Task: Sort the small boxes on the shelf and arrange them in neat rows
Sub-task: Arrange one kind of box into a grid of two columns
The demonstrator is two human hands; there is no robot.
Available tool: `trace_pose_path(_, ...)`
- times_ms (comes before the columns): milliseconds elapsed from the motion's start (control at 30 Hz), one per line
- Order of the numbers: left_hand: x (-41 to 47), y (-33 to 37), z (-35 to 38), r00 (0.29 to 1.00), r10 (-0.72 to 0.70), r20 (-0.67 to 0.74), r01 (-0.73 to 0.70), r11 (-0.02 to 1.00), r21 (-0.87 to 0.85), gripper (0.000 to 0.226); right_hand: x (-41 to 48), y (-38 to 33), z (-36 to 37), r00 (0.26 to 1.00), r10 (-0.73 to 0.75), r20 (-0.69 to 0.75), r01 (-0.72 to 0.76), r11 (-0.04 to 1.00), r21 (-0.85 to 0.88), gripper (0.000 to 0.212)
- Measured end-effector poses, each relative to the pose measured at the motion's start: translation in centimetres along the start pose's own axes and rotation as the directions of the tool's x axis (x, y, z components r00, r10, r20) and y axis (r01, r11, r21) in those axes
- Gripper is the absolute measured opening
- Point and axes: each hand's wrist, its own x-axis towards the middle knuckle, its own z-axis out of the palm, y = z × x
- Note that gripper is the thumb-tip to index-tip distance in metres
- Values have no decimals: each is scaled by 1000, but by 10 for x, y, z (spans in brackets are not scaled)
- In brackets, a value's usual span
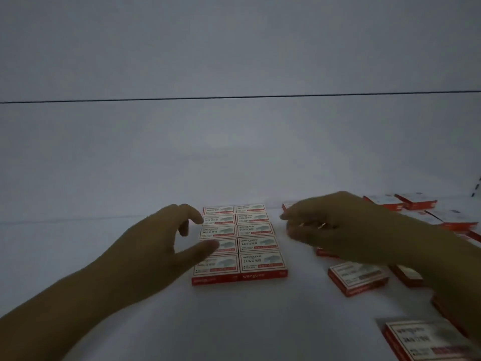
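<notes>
The left hand [156, 246] spreads its index finger and thumb in a wide C, gripping nothing, over the left column of the tidy block of boxes [256, 243] on the shelf [234, 321]. The right hand [343, 227] is blurred, so its grasp cannot be told. It hovers above scattered loose boxes [358, 277].
</notes>
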Motion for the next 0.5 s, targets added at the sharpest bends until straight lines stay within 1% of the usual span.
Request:
trace_pose_path(33, 3, 7, -3, 998, 24, 54, -25, 1000, 12, 59, -3, 7, -8, 998, -17, -54, 22, 997, 80, 27)
trace_pose_path(67, 8, 15, -4, 993, 53, 109, -55, 998, 17, 56, -6, 13, -16, 990, -31, -139, 52, 988, 148, 27)
trace_pose_path(100, 15, 23, -3, 985, 83, 154, -86, 996, 12, 50, -10, 24, -27, 981, -12, -193, 48, 983, 180, 28)
trace_pose_path(133, 25, 31, -1, 977, 109, 185, -111, 994, 0, 42, -12, 36, -36, 974, 16, -226, 29, 980, 195, 26)
trace_pose_path(167, 36, 40, 3, 969, 137, 205, -137, 990, -14, 36, -11, 47, -44, 973, 68, -219, -20, 977, 212, 20)
trace_pose_path(233, 66, 57, 16, 954, 203, 221, -198, 979, -45, 31, 1, 77, -44, 969, 112, -221, -77, 984, 160, 13)
trace_pose_path(300, 101, 76, 34, 943, 239, 232, -230, 971, -63, 32, 19, 105, -36, 967, 163, -195, -165, 986, 9, 17)
trace_pose_path(367, 138, 92, 54, 938, 250, 240, -245, 968, -51, 33, 35, 128, -23, 966, 213, -148, -226, 971, -74, 23)
trace_pose_path(433, 167, 102, 75, 928, 245, 280, -262, 965, 24, 33, 47, 145, -9, 964, 249, -95, -259, 960, -108, 28)
trace_pose_path(500, 187, 106, 97, 919, 227, 323, -277, 954, 115, 34, 55, 158, 5, 967, 247, -58, -253, 955, -156, 33)
